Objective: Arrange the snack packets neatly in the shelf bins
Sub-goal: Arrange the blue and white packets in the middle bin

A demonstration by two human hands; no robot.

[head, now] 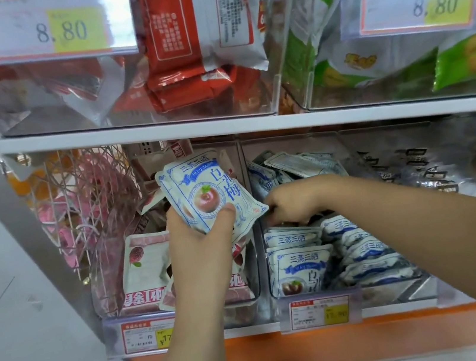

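Pinches blue packets (pixel 206 185) in left hand (pixel 199 239), likely clearing bin (pixel 403 288); reaches right hand (pixel 291 203) inside, fingers hidden, grip untellable.

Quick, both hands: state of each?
Left hand: holds packets.
Right hand: down in the bin, grip cannot be told.
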